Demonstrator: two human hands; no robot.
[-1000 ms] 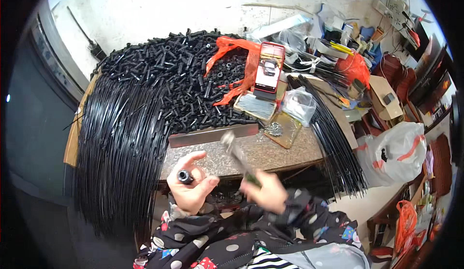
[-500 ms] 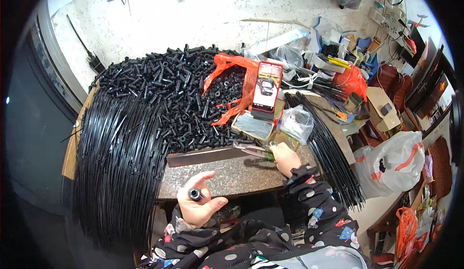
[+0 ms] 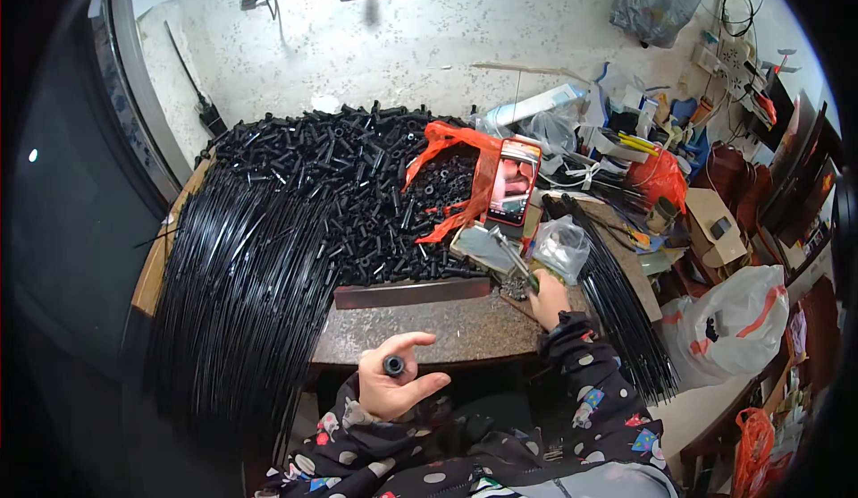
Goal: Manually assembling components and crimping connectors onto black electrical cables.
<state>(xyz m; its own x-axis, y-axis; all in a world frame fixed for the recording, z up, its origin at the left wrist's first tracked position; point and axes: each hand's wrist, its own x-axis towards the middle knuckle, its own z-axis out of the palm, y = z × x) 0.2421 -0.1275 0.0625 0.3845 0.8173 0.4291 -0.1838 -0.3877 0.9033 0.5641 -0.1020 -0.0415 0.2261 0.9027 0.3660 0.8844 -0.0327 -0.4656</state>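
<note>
My left hand (image 3: 380, 389) is near the front edge of the table, palm up. Its lower fingers curl round a black tubular plastic fitting (image 3: 393, 366) with the hole facing up, while thumb and index finger stand apart. My right hand (image 3: 550, 303) grips pliers (image 3: 509, 248) with green handles, their metal jaws pointing up and left over a shallow box (image 3: 474, 244) of thin pale sticks. Small dark metal pieces (image 3: 516, 289) lie beside that hand. Just behind the box, a phone (image 3: 515, 181) in a red case leans upright.
A large heap of black fittings (image 3: 313, 154) covers the back of the table, with a bar (image 3: 411, 292) before it. Long black rods (image 3: 241, 292) hang over the left edge, more rods (image 3: 626, 310) lie right. An orange-red bag (image 3: 483, 181) and a clear bag (image 3: 561, 246) stand near the phone.
The pliers have swung from pointing left to pointing up and left, over the box. The left hand keeps the fitting. The whole view has shifted, and the phone's picture has changed.
</note>
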